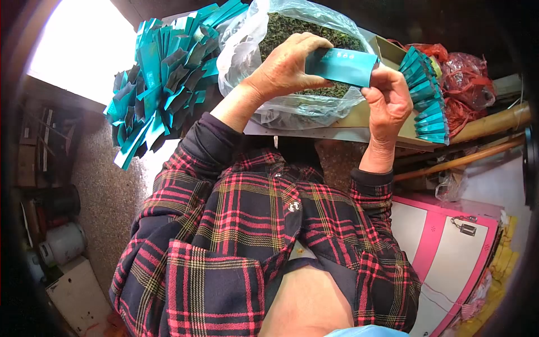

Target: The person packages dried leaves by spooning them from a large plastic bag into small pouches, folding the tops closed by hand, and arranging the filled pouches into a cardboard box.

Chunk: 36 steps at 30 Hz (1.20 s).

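Note:
A teal packet (343,66) lies sideways in the air above a clear plastic bag (238,53) of dark green dried leaves (297,31). My left hand (289,64) holds the packet's left end between thumb and fingers. At its right end, my right hand (389,100) has its thumb and bent fingers at the packet's edge, with some fingertips hidden behind or inside it. Many open-ended teal packets (151,84) are piled left of the bag. A row of teal packets (424,92) stands in a box to the right.
Red plastic bags (466,81) sit beyond the box at the right. Wooden poles (494,126) lie below them. A pink and white cabinet (449,241) stands at the lower right. A grey cylinder (64,244) and a pale box (78,292) are on the floor at the left.

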Available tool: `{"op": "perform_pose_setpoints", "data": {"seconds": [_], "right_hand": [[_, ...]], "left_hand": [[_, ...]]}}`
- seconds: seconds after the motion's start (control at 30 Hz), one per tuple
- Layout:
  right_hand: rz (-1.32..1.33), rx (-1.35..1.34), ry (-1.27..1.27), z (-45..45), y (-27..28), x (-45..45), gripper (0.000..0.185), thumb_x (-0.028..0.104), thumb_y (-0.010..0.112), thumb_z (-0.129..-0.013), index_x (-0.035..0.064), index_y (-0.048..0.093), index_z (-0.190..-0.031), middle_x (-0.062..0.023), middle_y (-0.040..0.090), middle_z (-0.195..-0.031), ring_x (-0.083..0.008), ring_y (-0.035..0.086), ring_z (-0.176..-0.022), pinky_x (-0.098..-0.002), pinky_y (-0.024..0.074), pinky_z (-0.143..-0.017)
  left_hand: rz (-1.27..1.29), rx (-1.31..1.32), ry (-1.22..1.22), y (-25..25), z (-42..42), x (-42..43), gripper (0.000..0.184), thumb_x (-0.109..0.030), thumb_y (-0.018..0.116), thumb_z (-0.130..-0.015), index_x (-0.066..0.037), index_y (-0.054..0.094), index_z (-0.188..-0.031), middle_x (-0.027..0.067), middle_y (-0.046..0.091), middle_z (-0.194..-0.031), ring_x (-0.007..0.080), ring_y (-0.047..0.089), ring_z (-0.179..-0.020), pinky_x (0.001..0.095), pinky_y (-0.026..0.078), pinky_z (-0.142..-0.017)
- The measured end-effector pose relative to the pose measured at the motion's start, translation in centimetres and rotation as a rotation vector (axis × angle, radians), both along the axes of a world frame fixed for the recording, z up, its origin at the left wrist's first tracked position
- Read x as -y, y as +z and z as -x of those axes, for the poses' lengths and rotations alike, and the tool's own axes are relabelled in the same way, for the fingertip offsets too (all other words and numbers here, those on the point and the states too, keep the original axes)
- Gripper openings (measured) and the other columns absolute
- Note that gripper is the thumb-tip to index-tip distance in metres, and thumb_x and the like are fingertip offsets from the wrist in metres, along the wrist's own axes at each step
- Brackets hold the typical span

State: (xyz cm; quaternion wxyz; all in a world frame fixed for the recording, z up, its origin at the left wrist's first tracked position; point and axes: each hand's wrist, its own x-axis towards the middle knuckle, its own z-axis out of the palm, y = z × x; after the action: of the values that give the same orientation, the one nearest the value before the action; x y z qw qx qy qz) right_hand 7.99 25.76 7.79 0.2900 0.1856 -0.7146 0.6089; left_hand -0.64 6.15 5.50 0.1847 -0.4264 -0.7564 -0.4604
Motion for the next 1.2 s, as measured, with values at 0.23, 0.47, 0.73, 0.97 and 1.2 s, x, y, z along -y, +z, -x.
{"op": "perform_pose_setpoints", "data": {"seconds": [0.23, 0.47, 0.73, 0.97, 1.2], "right_hand": [[-0.017, 0.325, 0.003, 0.3, -0.1, 0.2, 0.032, 0.007, 0.065, -0.082, -0.0044, 0.06, -0.112, -0.003, 0.065, -0.093, -0.0075, 0.057, -0.078, -0.0213, 0.0453, -0.069], [-0.277, 0.369, -0.024, 0.8, -0.9, 0.7, 0.019, 0.005, 0.067, -0.081, 0.0021, 0.068, -0.1, -0.0003, 0.064, -0.084, -0.0081, 0.055, -0.075, -0.0236, 0.0456, -0.069], [-0.831, -0.22, 0.032, 1.5, 0.6, 0.6, 0.024, -0.001, 0.071, -0.063, 0.0093, 0.071, -0.084, -0.0028, 0.067, -0.1, -0.0263, 0.055, -0.112, -0.0394, 0.0416, -0.094], [-0.861, -0.236, 0.076, 0.6, 1.8, 1.1, 0.022, 0.003, 0.07, -0.064, 0.014, 0.071, -0.082, 0.0039, 0.067, -0.097, -0.0235, 0.054, -0.112, -0.0395, 0.0366, -0.096], [-0.951, -0.178, 0.063, 0.8, 1.8, 1.3, 0.015, 0.007, 0.072, -0.061, 0.0064, 0.066, -0.075, -0.0023, 0.065, -0.089, -0.0227, 0.057, -0.102, -0.0372, 0.0423, -0.091]], "left_hand": [[-0.017, -0.152, 0.126, -0.4, -0.2, 0.2, 0.062, -0.013, 0.082, -0.061, -0.006, 0.055, -0.117, 0.0138, 0.057, -0.114, 0.0322, 0.054, -0.11, 0.0388, 0.045, -0.095], [0.034, -0.252, 0.178, -1.6, -0.9, -0.6, 0.064, -0.011, 0.082, -0.058, -0.008, 0.054, -0.116, 0.0117, 0.059, -0.109, 0.0326, 0.056, -0.105, 0.0385, 0.047, -0.09], [0.133, 0.632, -0.379, -0.2, -0.7, 2.1, 0.069, -0.037, 0.074, -0.075, 0.0, 0.05, -0.128, 0.0123, 0.062, -0.114, 0.0207, 0.057, -0.107, 0.0346, 0.043, -0.095], [0.102, 0.993, -0.685, -0.9, -0.4, 2.6, 0.087, -0.061, 0.073, -0.065, 0.005, 0.056, -0.118, 0.0094, 0.062, -0.106, 0.0195, 0.058, -0.1, 0.032, 0.041, -0.094], [0.044, 1.014, -0.633, -1.7, 0.1, 2.7, 0.082, -0.056, 0.076, -0.065, 0.004, 0.056, -0.118, 0.0069, 0.061, -0.106, 0.0157, 0.056, -0.098, 0.0293, 0.042, -0.09]]}}
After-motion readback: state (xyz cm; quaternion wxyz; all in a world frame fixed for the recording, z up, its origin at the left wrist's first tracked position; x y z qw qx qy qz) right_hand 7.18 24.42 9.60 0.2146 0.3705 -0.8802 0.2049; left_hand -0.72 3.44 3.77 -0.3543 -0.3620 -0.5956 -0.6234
